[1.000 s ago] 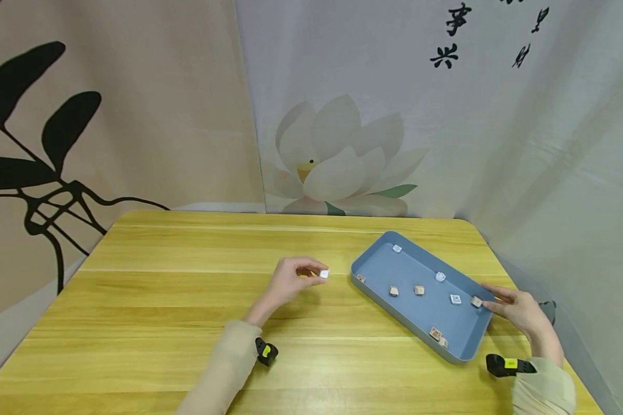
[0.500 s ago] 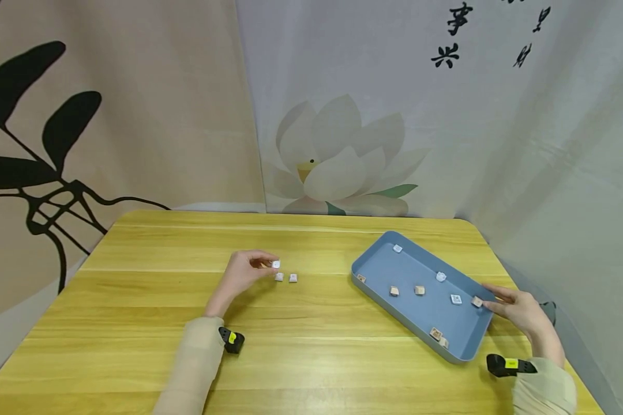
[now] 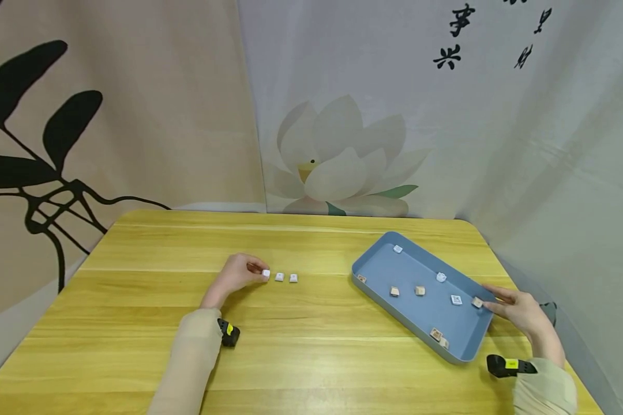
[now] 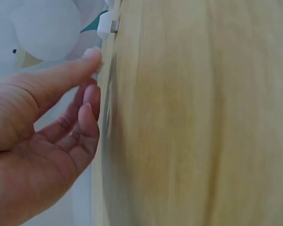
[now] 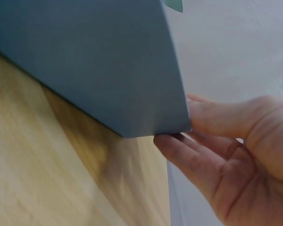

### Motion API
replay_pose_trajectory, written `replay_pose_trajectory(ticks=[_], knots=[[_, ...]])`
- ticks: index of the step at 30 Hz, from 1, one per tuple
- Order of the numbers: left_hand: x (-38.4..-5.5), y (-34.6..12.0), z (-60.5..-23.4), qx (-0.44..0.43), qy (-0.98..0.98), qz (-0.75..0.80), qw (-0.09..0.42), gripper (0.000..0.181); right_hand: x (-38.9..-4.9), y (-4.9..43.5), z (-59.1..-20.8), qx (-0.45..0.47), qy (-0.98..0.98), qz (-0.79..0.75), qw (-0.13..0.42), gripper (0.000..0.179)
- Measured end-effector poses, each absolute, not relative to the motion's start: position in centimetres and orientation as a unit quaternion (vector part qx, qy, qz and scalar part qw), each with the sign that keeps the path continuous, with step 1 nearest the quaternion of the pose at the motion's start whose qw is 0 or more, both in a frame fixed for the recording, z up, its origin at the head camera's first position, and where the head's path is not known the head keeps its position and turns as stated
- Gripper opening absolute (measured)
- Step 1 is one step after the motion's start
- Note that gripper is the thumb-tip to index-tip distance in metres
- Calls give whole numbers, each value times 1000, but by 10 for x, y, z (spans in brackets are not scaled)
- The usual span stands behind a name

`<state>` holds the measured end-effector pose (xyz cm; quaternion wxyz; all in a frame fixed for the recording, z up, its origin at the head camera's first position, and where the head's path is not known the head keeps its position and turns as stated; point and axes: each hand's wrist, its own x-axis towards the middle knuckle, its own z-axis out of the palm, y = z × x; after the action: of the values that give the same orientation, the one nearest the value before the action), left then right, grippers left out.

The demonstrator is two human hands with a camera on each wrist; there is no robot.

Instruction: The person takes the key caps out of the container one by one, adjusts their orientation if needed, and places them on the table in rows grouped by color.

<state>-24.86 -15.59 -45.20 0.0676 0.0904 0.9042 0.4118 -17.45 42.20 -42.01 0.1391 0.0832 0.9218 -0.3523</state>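
My left hand pinches a small white keycap between thumb and fingertips, low over the wooden table. Just right of it, a white keycap and another white keycap sit side by side in a row. In the left wrist view the thumb and fingers mostly hide the held keycap, with one white keycap standing beyond. At the far right my right hand grips the end of a blue-grey tray, thumb over the rim and fingers underneath. The right wrist view shows the tray wall raised off the table there.
Several white and beige keycaps lie scattered in the tray, among them a beige keycap close to my right thumb. A printed curtain hangs behind the table.
The left hand has moved left with the white keycap, uncovering two keycaps on the table, then lowered it beside them. The right hand and tray stay put.
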Motion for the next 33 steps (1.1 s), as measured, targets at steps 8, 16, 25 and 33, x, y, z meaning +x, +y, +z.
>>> replay_pose_trajectory(ticks=[8,16,25,33], knots=[[-252,-155,-453,88,907,403,81,20,-175,422,-422,83,922,-353,135,72],[-254,-155,-454,79,910,398,85,20,-175,421,-421,86,919,-358,137,70],[-253,-156,-452,92,913,389,85,27,-175,421,-420,90,919,-360,138,69],[-249,-139,-435,107,903,415,38,33,-174,421,-420,83,923,-352,129,67]])
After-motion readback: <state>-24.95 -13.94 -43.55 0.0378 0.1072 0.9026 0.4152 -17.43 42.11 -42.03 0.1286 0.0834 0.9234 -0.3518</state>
